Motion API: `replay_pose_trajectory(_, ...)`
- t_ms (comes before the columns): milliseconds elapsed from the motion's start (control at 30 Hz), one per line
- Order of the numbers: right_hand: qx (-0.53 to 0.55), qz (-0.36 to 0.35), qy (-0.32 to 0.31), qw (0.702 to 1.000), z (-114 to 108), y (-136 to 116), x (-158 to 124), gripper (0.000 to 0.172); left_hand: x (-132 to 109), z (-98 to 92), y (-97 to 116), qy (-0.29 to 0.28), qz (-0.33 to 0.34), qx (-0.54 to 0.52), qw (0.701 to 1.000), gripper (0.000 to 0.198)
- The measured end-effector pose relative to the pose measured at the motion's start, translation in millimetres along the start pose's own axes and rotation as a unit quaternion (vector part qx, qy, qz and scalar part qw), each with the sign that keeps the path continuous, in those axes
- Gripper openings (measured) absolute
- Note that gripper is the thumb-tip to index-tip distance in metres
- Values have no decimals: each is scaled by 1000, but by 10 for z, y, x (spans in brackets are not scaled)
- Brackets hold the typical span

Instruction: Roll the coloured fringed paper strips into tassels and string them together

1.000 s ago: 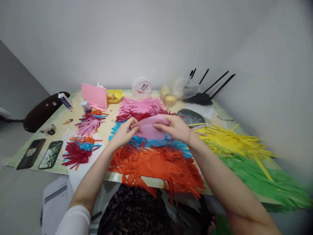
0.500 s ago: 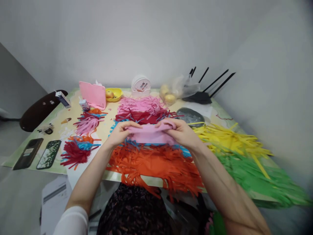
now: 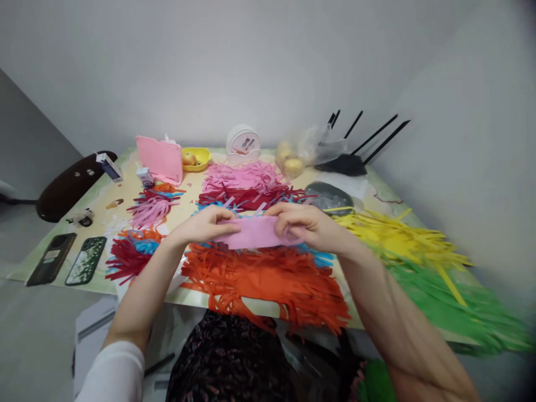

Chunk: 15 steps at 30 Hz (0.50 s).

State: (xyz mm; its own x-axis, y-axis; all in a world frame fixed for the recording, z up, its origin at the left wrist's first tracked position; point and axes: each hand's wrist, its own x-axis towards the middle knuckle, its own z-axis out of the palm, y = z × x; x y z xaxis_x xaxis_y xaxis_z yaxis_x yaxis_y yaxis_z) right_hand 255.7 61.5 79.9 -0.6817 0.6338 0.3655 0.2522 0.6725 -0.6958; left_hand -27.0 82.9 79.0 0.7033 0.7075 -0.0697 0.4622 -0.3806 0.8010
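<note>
The table [image 3: 125, 195] is strewn with fringed paper; the orange fringe [image 3: 268, 279] lies nearest. At its 12 o'clock a folded pink paper [image 3: 255, 233] is held, pinched by the left hand [image 3: 205, 223] at the 9 o'clock end and gripped by the right hand [image 3: 307, 223], fingers curled shut, at 3 o'clock.

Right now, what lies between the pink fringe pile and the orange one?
Head view: a dark red fringe pile and blue fringe, with the left hand and right hand holding a folded pink sheet over them.
</note>
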Motion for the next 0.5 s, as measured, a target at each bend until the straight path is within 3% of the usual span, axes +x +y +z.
replay_pose_trajectory(67,-60,32,-49,996,-168,8,-75,17,-34,-5,51,50,-1,126,991,33)
replay_pose_trajectory(100,-96,53,-37,993,-229,6,-101,21,-53,-1,76,71,-2,193,979,29)
replay_pose_trajectory(167,-160,86,51,982,-253,-15,-106,33,-80,27,124,88,-4,309,947,25)
replay_pose_trajectory(233,-186,83,118,972,-130,-37,-44,34,-91,80,164,81,13,380,921,23)
replay_pose_trajectory(267,-182,74,114,974,-28,-39,3,34,-93,110,179,76,27,397,914,23)
replay_pose_trajectory(400,-176,87,-9,980,366,29,160,18,-120,171,177,70,59,406,909,22)
replay_pose_trajectory(500,-192,141,-42,970,444,64,177,14,-142,133,103,59,42,361,930,25)
